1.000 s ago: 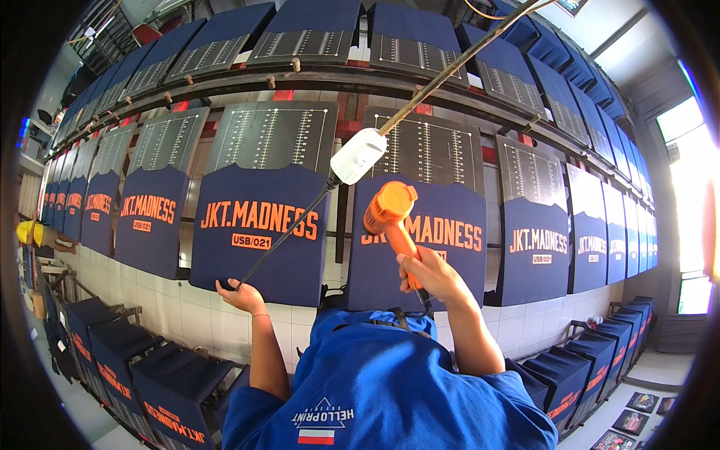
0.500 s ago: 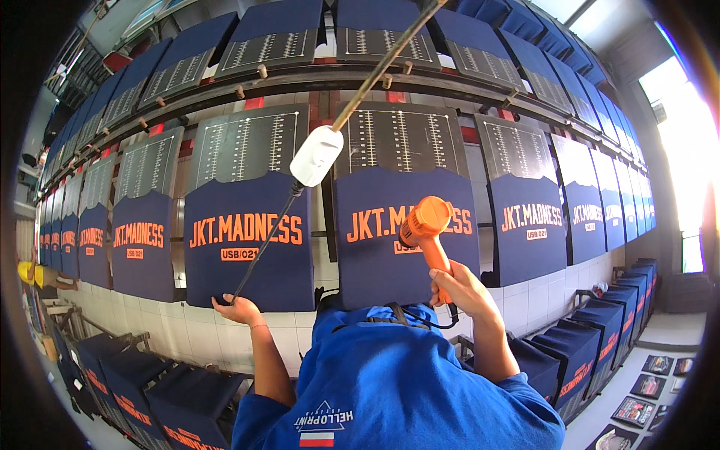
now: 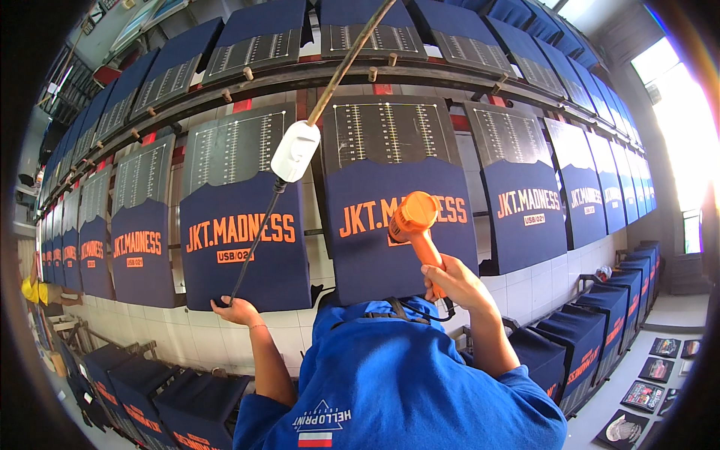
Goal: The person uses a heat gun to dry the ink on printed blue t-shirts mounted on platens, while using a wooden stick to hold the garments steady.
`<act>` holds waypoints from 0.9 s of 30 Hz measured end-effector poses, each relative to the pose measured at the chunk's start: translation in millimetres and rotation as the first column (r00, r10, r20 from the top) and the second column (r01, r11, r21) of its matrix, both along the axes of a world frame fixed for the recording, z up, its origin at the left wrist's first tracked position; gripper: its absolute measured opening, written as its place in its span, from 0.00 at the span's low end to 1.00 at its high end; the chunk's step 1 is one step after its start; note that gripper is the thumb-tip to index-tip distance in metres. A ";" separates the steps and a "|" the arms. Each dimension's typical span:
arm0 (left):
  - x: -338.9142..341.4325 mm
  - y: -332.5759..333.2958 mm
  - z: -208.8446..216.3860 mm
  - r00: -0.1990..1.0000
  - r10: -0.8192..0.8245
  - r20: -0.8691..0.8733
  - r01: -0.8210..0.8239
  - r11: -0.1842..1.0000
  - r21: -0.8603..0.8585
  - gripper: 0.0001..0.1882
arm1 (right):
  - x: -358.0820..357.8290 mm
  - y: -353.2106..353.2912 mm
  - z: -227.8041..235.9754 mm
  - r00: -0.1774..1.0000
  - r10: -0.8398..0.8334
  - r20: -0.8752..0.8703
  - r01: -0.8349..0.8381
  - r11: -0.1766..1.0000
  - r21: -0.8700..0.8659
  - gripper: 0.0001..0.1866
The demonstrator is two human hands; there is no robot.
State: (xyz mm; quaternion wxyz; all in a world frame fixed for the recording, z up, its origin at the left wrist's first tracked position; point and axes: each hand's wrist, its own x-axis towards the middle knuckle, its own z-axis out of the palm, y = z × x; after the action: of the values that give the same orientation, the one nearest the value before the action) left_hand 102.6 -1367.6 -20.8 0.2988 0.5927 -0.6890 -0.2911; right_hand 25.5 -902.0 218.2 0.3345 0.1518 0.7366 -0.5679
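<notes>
Flat, dark grey rectangular boards with white ruled scales [image 3: 382, 133] cross the middle of the frame, each carrying a navy blue fabric garment with bold lettering [image 3: 367, 262] spread over its lower part. Along the top, similar boards [image 3: 373, 40] bear navy fabric [image 3: 364, 12] over their upper parts.

The right hand [image 3: 457, 283] is wrapped around the orange blow dryer [image 3: 418, 221], its forearm [image 3: 493, 341] below; well left of the dryer, the left hand [image 3: 238, 310] has curled fingers [image 3: 222, 303].

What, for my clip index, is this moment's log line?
right hand: grips orange gun-shaped blower | left hand: holds thin black cable | blower over orange-printed navy fabric shirt
</notes>
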 end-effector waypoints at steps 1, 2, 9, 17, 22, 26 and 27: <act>1.4 -0.9 -1.1 1.000 -0.004 -0.015 0.004 1.000 -0.007 0.27 | -0.6 2.2 -0.2 1.000 0.018 0.012 -0.018 1.000 0.002 0.17; 0.6 0.0 0.8 1.000 -0.010 -0.030 0.009 1.000 -0.014 0.28 | -4.0 4.5 8.5 0.998 0.004 0.056 -0.004 1.000 -0.012 0.17; -0.4 3.0 2.2 0.999 -0.002 -0.042 0.001 1.000 -0.015 0.27 | -1.3 11.2 8.7 0.999 -0.035 0.003 0.035 0.999 0.006 0.15; 0.0 1.7 -3.0 0.998 0.007 -0.058 -0.008 1.000 -0.018 0.27 | 1.8 27.9 7.4 0.998 -0.065 0.001 0.065 0.998 -0.017 0.16; 1.6 -1.8 -7.9 0.999 0.005 -0.035 -0.006 1.000 -0.030 0.27 | 5.5 23.2 7.9 0.994 -0.095 -0.061 0.097 0.995 0.024 0.15; 4.1 -4.5 -9.3 1.000 0.004 -0.017 -0.004 0.999 -0.032 0.27 | 8.3 35.5 7.1 0.991 -0.127 -0.044 0.126 0.992 -0.023 0.18; 3.5 -3.2 -8.4 1.000 0.005 -0.017 -0.005 0.999 -0.033 0.27 | 10.1 36.2 4.3 0.990 -0.126 -0.060 0.125 0.992 -0.013 0.18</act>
State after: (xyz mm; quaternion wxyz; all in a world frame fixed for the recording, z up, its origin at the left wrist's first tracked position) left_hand 106.1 -1370.9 -29.2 0.3150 0.5870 -0.6896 -0.2839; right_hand 35.6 -865.8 222.5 0.2762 0.1790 0.7328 -0.5955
